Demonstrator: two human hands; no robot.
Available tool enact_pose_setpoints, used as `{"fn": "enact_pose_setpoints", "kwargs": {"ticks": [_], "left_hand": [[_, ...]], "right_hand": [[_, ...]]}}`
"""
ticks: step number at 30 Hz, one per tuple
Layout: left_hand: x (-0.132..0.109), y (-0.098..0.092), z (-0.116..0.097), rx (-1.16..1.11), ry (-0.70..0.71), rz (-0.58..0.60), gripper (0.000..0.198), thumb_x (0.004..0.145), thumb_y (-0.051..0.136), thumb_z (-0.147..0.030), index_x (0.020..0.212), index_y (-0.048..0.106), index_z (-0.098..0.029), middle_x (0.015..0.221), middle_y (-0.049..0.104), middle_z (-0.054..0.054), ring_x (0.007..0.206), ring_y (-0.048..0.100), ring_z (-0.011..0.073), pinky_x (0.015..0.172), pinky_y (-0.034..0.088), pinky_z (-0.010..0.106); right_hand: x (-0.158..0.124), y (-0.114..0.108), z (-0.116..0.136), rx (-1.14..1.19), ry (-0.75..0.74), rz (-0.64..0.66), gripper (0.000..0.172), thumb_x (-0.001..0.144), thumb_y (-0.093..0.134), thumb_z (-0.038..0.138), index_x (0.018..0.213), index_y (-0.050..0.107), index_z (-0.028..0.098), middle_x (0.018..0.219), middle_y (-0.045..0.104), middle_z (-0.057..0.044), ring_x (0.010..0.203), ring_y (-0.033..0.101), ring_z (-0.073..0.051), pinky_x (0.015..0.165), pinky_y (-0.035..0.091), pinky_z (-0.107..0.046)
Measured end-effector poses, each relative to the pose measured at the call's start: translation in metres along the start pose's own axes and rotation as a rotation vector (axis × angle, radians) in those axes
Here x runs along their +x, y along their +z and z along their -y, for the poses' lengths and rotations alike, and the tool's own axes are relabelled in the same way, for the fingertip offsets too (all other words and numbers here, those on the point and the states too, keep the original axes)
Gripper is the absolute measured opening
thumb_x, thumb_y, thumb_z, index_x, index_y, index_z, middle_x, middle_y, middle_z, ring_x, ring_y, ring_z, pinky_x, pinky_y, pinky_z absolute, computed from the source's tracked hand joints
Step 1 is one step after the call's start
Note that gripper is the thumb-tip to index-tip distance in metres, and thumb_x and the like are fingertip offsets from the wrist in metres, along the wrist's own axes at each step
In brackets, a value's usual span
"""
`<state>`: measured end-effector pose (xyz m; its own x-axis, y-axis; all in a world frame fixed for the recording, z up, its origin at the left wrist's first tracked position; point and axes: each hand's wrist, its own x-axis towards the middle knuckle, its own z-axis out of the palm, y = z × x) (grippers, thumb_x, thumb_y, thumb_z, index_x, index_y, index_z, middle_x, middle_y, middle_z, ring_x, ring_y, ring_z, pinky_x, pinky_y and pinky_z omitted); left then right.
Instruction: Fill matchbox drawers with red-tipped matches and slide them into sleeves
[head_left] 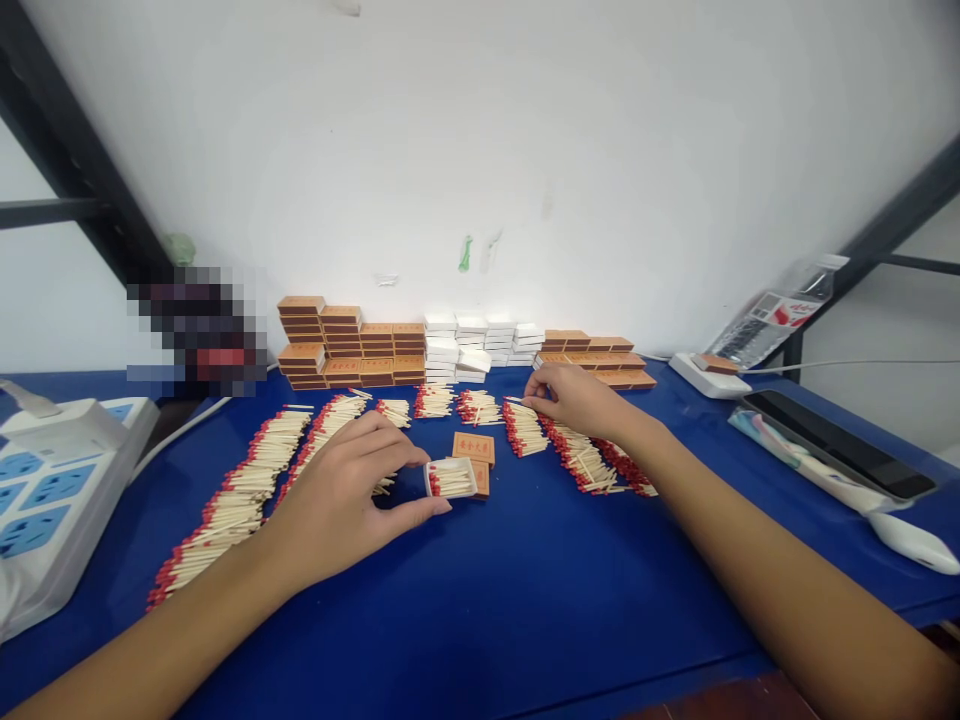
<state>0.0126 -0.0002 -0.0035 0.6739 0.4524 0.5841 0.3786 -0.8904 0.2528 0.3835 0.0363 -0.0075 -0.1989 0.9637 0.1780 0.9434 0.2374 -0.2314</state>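
My left hand (341, 490) holds a small white matchbox tray (471, 490) at its left end, index finger at the upper corner and thumb below. Several red-tipped matches lie inside the tray. Two brown matchbox sleeves (473, 447) lie just behind it, partly covered by the tray. Further right, my right hand (574, 398) has its fingertips pinched together at a match (513, 400), over a row of loose matches (527, 432). Its other fingers curl in and are partly hidden.
Along the wall stand stacks of brown matchboxes (345, 345) and white trays (442, 352). Rows of matches (232, 510) spread leftward on the blue table (480, 620). A power strip (75, 500) sits at left; a phone (840, 440) and plastic bottle (784, 310) are at right.
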Motion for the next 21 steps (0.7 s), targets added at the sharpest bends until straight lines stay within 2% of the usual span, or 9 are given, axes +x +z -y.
{"fn": "enact_pose_setpoints", "kwargs": {"ticks": [8,12,14,17,21], "left_hand": [[0.000,-0.001,-0.002,0.015,0.002,0.018,0.026,0.096,0.083,-0.045,0.106,0.077,-0.021,0.092,0.076,0.004,0.093,0.066,0.0237,0.089,0.056,0.041],[0.000,-0.001,-0.001,0.013,0.001,0.007,0.027,0.096,0.083,-0.045,0.108,0.077,-0.021,0.094,0.078,0.005,0.095,0.067,0.0245,0.087,0.057,0.040],[0.000,0.000,-0.001,0.013,-0.001,0.004,0.029,0.095,0.084,-0.045,0.109,0.078,-0.021,0.095,0.078,0.005,0.096,0.067,0.0250,0.087,0.056,0.040],[0.000,0.000,-0.001,0.007,-0.019,-0.006,0.028,0.094,0.085,-0.044,0.108,0.078,-0.021,0.093,0.077,0.005,0.095,0.066,0.0250,0.086,0.055,0.040],[0.000,0.001,0.000,0.009,-0.037,-0.016,0.027,0.093,0.086,-0.043,0.106,0.077,-0.021,0.090,0.075,0.004,0.093,0.064,0.0246,0.084,0.054,0.039]], "right_hand": [[0.002,0.003,0.003,0.001,0.013,0.007,0.018,0.100,0.061,0.030,0.086,0.066,0.020,0.094,0.073,-0.012,0.082,0.064,-0.024,0.074,0.046,-0.037],[-0.002,-0.006,0.011,0.015,0.006,-0.013,0.017,0.104,0.058,0.031,0.090,0.064,0.021,0.095,0.072,-0.012,0.084,0.064,-0.024,0.074,0.047,-0.037],[-0.008,-0.012,0.024,0.035,-0.034,-0.059,0.018,0.106,0.055,0.032,0.093,0.063,0.022,0.097,0.071,-0.012,0.087,0.064,-0.025,0.076,0.047,-0.038],[-0.021,-0.019,0.058,0.105,-0.158,-0.125,0.018,0.108,0.057,0.034,0.095,0.062,0.023,0.099,0.070,-0.010,0.088,0.063,-0.024,0.077,0.048,-0.038],[-0.042,-0.021,0.106,0.163,-0.291,-0.071,0.017,0.111,0.052,0.029,0.098,0.062,0.024,0.107,0.069,-0.009,0.087,0.065,-0.022,0.075,0.049,-0.035]]}}
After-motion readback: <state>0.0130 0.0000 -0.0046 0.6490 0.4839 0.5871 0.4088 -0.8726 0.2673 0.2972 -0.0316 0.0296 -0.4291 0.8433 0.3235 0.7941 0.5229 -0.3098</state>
